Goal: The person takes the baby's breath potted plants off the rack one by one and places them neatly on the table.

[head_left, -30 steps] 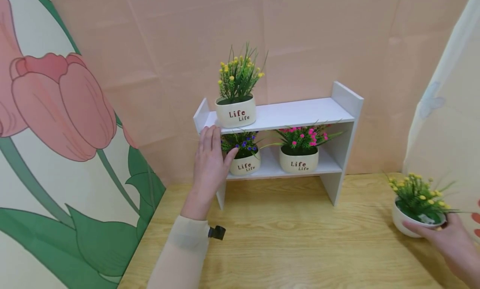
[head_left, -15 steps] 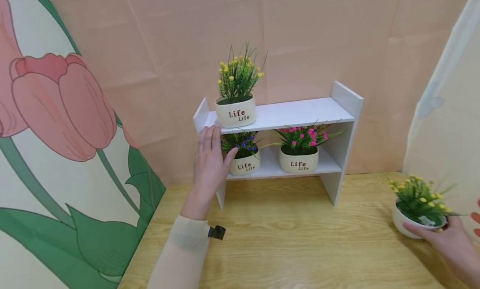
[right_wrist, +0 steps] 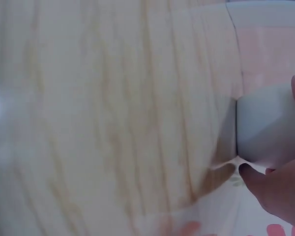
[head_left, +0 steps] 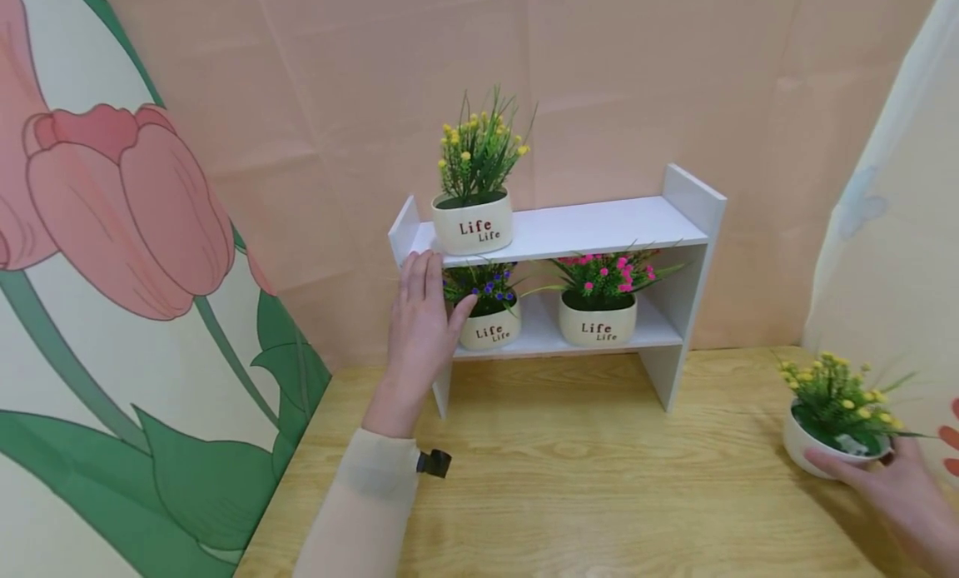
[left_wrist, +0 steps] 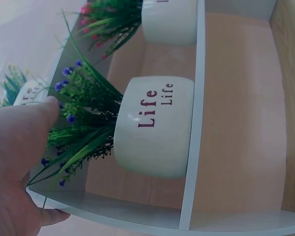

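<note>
My left hand (head_left: 424, 320) rests at the left upright of a white two-tier shelf (head_left: 614, 224), fingers straight along its front edge and thumb spread to the right. Beside that thumb, on the lower tier, stands a cream "Life" pot with blue flowers (left_wrist: 155, 128). At the far right, my right hand (head_left: 891, 482) grips a white pot with yellow flowers (head_left: 805, 440), thumb on its near side. In the right wrist view, the base of this pot (right_wrist: 270, 125) is right at the wooden tabletop, with fingers around its wall.
Another yellow-flowered pot (head_left: 474, 226) stands at the left end of the upper tier. A pink-flowered pot (head_left: 598, 321) is on the lower tier's right. Wood-grain table (head_left: 554, 478) lies in front; a pink cloth (head_left: 614, 87) hangs behind, and a tulip-print panel (head_left: 127, 211) borders the left.
</note>
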A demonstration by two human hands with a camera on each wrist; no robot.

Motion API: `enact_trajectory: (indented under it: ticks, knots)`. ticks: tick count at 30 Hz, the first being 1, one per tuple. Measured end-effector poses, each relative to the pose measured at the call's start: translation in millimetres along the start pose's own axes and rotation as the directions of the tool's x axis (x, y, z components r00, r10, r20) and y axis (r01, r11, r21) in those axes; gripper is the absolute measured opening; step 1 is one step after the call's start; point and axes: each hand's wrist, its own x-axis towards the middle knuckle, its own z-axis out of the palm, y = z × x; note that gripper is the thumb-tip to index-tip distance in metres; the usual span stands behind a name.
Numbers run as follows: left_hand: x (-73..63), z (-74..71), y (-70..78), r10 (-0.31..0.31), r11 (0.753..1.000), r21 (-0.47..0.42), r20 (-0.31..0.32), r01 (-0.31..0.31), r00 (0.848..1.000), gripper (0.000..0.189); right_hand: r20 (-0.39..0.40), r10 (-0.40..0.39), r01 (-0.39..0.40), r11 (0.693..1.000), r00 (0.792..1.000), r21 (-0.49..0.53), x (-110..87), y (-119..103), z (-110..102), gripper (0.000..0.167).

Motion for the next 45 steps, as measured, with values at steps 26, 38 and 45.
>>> enact_trajectory:
  ticks: [26,38,45]
  knots:
    - [1.3,1.1,-2.0,0.023,1.0,-0.003,-0.014,-0.023,1.0,0.084,-0.132,-0.071,0.091,0.984,0.989,0.155,-13.3,-55,-29,0.118]
    - [-0.1,0.8,-1.2,0.029,1.0,-0.009,-0.027,-0.029,0.999,0.083,-0.197,-0.207,0.225,0.972,0.958,0.071,-19.3,-98,-37,0.117]
    - [-0.2,1.1,-1.1,0.027,1.0,-0.008,-0.024,-0.027,0.999,0.083,-0.209,-0.309,0.32,0.947,0.928,0.023,-17.7,-120,-42,0.118]
